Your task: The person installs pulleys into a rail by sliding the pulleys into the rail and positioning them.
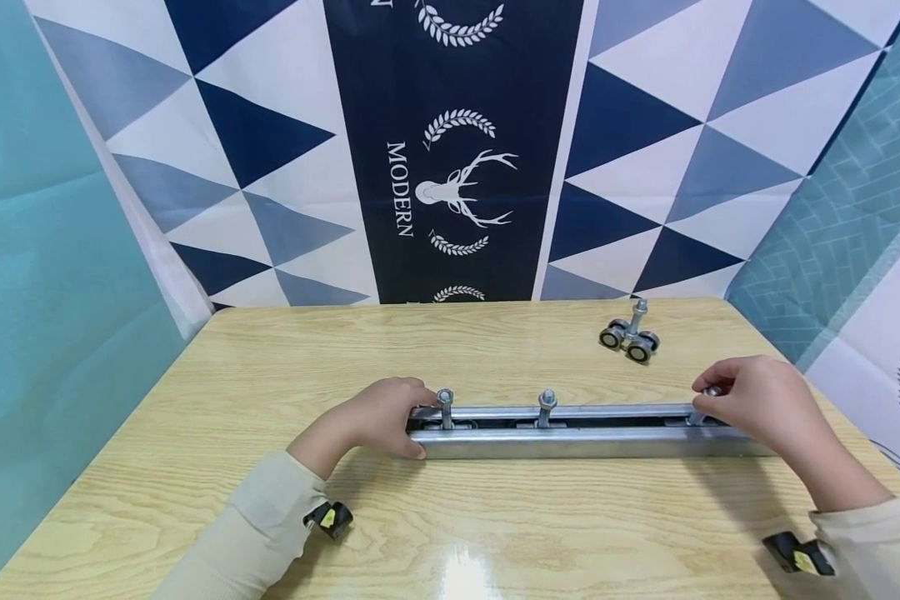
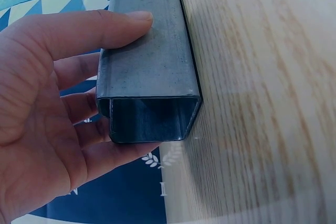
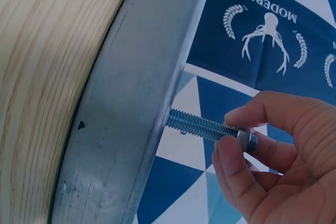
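Observation:
A slotted metal track lies lengthwise across the wooden table, its slot facing up. My left hand grips its left end, with the thumb on the near side and fingers around the far side; the left wrist view shows the hollow end. Three threaded bolts stand up through the slot: a left bolt, a middle bolt and a right bolt. My right hand pinches the right bolt near its nut. Whatever the bolts join inside the track is mostly hidden.
A loose trolley roller with several small wheels and an upright bolt sits on the table behind the track's right part. The wooden table top reaches back to a patterned cloth.

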### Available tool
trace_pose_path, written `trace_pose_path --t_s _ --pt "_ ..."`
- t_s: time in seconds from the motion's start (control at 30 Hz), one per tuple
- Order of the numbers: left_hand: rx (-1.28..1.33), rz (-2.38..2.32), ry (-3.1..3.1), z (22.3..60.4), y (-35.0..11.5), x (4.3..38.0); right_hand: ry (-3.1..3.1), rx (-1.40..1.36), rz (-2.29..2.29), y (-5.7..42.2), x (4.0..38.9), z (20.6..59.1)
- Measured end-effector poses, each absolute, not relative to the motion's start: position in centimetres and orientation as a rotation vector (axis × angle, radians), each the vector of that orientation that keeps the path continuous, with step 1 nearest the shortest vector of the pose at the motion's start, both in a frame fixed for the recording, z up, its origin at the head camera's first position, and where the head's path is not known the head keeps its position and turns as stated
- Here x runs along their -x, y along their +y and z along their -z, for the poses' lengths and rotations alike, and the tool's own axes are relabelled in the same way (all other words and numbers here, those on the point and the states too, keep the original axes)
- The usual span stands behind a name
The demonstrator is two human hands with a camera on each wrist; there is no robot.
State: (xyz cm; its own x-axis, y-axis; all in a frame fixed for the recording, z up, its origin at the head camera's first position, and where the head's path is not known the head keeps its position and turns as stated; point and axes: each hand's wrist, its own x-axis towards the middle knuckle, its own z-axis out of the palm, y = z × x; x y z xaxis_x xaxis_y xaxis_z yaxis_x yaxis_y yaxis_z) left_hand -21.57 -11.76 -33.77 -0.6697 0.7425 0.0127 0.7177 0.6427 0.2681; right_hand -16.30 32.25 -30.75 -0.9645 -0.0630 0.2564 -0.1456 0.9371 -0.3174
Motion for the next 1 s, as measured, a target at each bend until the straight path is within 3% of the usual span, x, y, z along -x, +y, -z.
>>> trace_pose_path --t_s 1.0 --pt "-1.242 -0.386 2.759 33.8 -11.8 21.5 -2.871 -0.219 -0.534 29.4 16.2 30.7"
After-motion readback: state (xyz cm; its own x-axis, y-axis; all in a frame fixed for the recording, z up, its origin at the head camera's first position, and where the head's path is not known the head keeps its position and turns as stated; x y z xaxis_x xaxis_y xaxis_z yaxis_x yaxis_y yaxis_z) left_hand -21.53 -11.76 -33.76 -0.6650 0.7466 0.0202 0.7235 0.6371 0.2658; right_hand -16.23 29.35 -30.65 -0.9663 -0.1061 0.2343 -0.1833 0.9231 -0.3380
